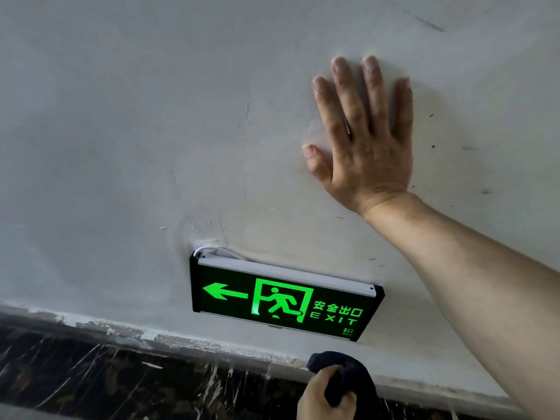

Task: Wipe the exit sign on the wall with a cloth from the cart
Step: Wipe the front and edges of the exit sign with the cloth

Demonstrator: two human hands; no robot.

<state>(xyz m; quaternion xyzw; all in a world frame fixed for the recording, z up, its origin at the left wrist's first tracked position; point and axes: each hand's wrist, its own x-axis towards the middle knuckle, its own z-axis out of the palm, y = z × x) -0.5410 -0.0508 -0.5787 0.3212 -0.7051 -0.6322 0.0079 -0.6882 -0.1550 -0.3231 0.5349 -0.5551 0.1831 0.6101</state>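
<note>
Green-lit exit sign (281,298) is sitting low on the wall (121,131), just above the dark marbled baseboard (91,374). Sign is showing a left arrow, running-figure pictogram, Chinese characters and "EXIT" on a black face w/ a pale metal top rail. Thin white wire (212,251) is looping out of the wall at the sign's upper-left corner. Sign is appearing tilted in view, right end lower.

Wall: grey-white plaster, scuffed, w/ small dark specks at right and chipped paint along the baseboard edge.

Right hand (363,140) is pressing flat on the wall, above and to the right of the sign, well apart from it. Fingers (342,95) are pointing up, close together, thumb out to the left; hand is released, holding nothing. Bare forearm is running down toward the lower-right corner of the frame.

Left hand (327,395) is coming in at the bottom edge, below the sign's right half, clenched around a dark cloth (345,374). Cloth is bunched, bulging out over the top of the fist. Cloth is sitting near the sign's lower edge but not touching it; gap of wall is showing between them.
</note>
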